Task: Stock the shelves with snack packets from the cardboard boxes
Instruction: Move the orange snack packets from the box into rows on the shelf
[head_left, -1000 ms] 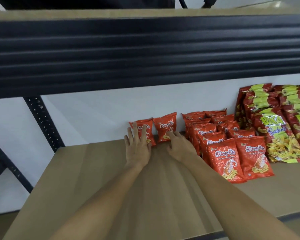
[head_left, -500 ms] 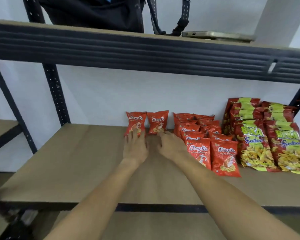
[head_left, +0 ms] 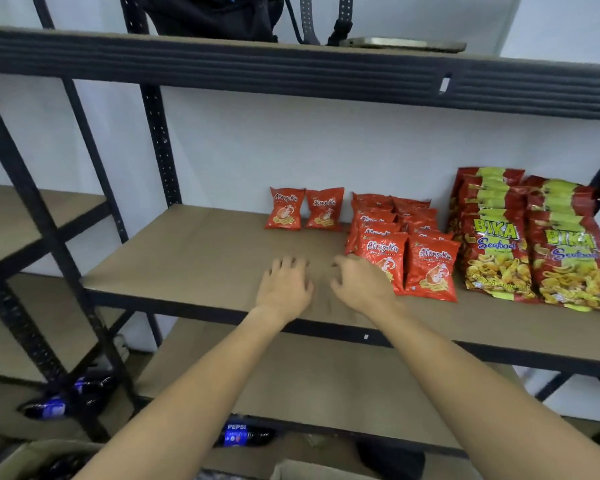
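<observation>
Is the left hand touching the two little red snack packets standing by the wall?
Apart. The head view shows bare brown shelf between the left hand and the two small red snack packets.

A black bag (head_left: 215, 15) with hanging straps (head_left: 309, 19) sits on the top board, and a flat phone (head_left: 402, 43) lies just beside it. Down low, a Pepsi bottle (head_left: 243, 435) lies on its side, with more dark bottles (head_left: 66, 400) to the left. A white wall (head_left: 291, 140) stands behind.

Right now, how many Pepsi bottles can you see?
3: one below the bottom shelf, centre; two on the left floor. Others may be hidden.
</observation>
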